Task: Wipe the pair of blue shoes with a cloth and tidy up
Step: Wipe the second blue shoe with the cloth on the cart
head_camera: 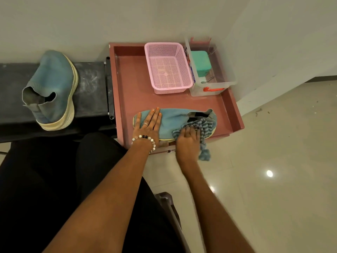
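Note:
One blue shoe (175,121) lies on its side in the pinkish-red tray (131,83), toe to the left and opening to the right. My left hand (148,123) lies flat on its toe part, fingers spread, pressing it down. My right hand (187,141) grips a blue-and-grey striped cloth (202,128) against the shoe's heel side; a tail of the cloth hangs over the tray's front edge. The other blue shoe (52,88), with a cream sole, rests on a dark bench (91,84) at the left, opening toward me.
At the back of the tray stand an empty pink mesh basket (168,68) and a clear plastic box (211,70) holding a green block. White walls close in behind and to the right. Glossy tiled floor (273,161) lies at the right. My dark-clothed legs fill the lower left.

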Tool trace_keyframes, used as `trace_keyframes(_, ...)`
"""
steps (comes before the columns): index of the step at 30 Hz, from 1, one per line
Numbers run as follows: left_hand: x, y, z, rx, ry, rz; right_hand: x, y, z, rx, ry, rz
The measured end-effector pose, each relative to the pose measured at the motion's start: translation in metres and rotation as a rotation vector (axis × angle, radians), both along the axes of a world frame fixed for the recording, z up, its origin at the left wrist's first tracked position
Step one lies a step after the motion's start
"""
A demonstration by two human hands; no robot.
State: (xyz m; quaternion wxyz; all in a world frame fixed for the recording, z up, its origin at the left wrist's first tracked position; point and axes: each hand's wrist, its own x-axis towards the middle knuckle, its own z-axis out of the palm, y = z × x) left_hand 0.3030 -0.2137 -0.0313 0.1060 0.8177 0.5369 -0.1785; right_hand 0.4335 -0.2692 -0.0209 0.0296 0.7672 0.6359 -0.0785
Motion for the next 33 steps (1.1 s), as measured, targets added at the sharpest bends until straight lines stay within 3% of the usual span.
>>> trace_keyframes(2,0.000,-0.001,-0.001,0.024,0.002,0.008,-0.032,0.004,-0.002,-0.037,0.011,-0.061)
trace_keyframes(5,-0.002,-0.001,0.001,0.031,0.009,0.004,-0.036,0.001,-0.008,0.049,0.025,0.209)
trace_keyframes(9,-0.001,-0.001,0.002,-0.005,-0.010,0.006,0.037,-0.004,-0.010,0.075,0.240,0.509)
trace_keyframes(13,-0.001,0.000,0.001,-0.045,-0.007,0.023,0.062,-0.003,0.001,0.153,0.092,0.244)
trace_keyframes(15,0.001,-0.002,0.004,-0.036,0.009,0.024,0.042,-0.006,0.000,0.153,0.156,0.156)
trace_keyframes(20,0.004,-0.007,0.021,-0.024,-0.030,0.052,0.032,-0.021,0.030,0.013,0.818,0.175)
trace_keyframes(22,0.008,-0.006,0.029,-0.018,-0.036,0.073,0.043,-0.027,0.042,0.113,0.984,-0.041)
trace_keyframes(24,0.014,-0.007,0.039,0.033,-0.074,0.044,0.051,-0.031,0.054,0.303,1.064,-0.431)
trace_keyframes(26,0.022,-0.012,0.041,0.224,-0.143,-0.099,0.059,-0.030,0.063,0.523,1.022,-0.777)
trace_keyframes(28,0.031,-0.018,0.042,0.318,-0.242,-0.271,0.065,-0.027,0.069,0.723,0.811,-0.848)
trace_keyframes(30,0.040,-0.023,0.037,0.263,-0.332,-0.347,0.072,-0.022,0.061,0.800,0.541,-0.657)
trace_keyframes(33,0.041,-0.029,0.022,-0.035,-0.188,-0.308,0.067,-0.016,0.028,0.573,0.164,-0.268)
